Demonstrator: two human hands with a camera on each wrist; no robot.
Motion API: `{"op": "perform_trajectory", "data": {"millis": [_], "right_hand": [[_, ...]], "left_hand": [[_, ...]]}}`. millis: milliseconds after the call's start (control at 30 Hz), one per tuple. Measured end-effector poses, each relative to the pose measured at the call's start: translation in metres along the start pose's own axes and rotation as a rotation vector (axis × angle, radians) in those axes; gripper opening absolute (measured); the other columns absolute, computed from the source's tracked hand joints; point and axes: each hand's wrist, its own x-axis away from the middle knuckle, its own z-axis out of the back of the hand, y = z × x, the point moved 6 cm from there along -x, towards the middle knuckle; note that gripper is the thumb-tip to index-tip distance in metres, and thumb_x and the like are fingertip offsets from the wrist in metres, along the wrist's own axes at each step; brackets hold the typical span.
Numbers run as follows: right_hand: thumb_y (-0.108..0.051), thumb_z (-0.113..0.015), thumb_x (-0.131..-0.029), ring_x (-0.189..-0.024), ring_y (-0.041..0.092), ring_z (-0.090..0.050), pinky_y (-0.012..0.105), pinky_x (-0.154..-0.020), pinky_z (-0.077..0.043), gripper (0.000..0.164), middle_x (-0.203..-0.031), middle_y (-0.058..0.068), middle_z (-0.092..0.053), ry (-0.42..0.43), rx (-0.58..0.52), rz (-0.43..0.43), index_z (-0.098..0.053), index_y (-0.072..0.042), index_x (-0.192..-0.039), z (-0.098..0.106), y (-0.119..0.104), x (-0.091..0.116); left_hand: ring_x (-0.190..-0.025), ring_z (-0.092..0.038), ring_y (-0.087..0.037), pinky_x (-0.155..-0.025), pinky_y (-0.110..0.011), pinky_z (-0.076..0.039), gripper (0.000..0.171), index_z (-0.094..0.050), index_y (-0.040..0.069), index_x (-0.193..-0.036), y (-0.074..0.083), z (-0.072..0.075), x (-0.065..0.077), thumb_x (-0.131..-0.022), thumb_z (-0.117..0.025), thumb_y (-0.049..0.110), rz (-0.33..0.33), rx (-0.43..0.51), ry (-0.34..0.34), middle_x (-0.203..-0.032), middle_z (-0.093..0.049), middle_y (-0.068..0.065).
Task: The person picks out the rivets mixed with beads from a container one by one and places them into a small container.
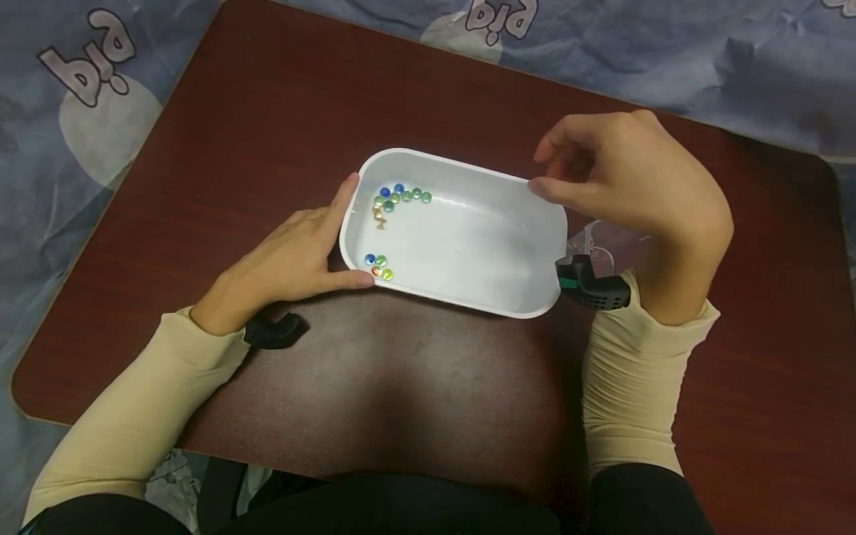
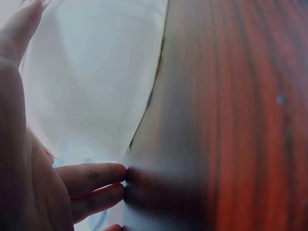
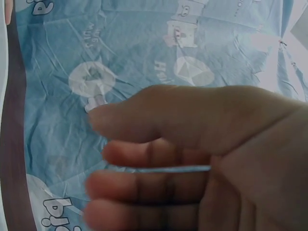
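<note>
A white rectangular tray point(image 1: 468, 253) lies on the dark table. Small glass marbles point(image 1: 407, 196) in blue, green and amber lie inside its left end, some in a curved row at the far side and several grouped in the near left corner. My left hand point(image 1: 294, 249) braces the tray's left end, fingers straight along the outside and thumb at the near rim; the left wrist view shows its fingers point(image 2: 91, 178) extended beside the white wall. Over the tray's far right corner hovers my right hand point(image 1: 615, 167), fingers loosely bent, with nothing between them in the right wrist view.
A clear plastic bag point(image 1: 605, 241) lies to the right of the tray, partly under my right wrist. Black wrist devices point(image 1: 591, 286) sit on both wrists. The brown table point(image 1: 301, 96) is bordered by a blue-grey printed cloth point(image 1: 635, 44).
</note>
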Motion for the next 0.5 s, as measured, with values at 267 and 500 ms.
{"op": "perform_trajectory", "data": {"millis": [267,500], "right_hand": [[-0.017,-0.072,-0.088,-0.066,0.003,-0.053,0.018,-0.063,-0.038,0.016,-0.081,0.003,-0.068,0.103,-0.032,0.043,-0.071,-0.006,-0.099,-0.001,-0.003,-0.008],[-0.015,-0.074,-0.087,-0.068,0.005,-0.053,0.018,-0.064,-0.038,0.017,-0.080,0.004,-0.067,0.115,-0.067,0.073,-0.071,-0.005,-0.100,-0.012,-0.005,-0.024]], "left_hand": [[-0.130,-0.048,-0.028,-0.107,-0.050,-0.033,0.124,0.013,0.014,-0.158,0.000,0.000,0.000,-0.081,-0.075,0.056,-0.002,0.007,0.011,-0.147,-0.045,-0.019],[-0.134,-0.045,-0.028,-0.108,-0.049,-0.032,0.124,0.012,0.012,-0.158,0.001,0.002,-0.001,-0.081,-0.075,0.056,-0.021,-0.002,0.020,-0.146,-0.047,-0.020]]}}
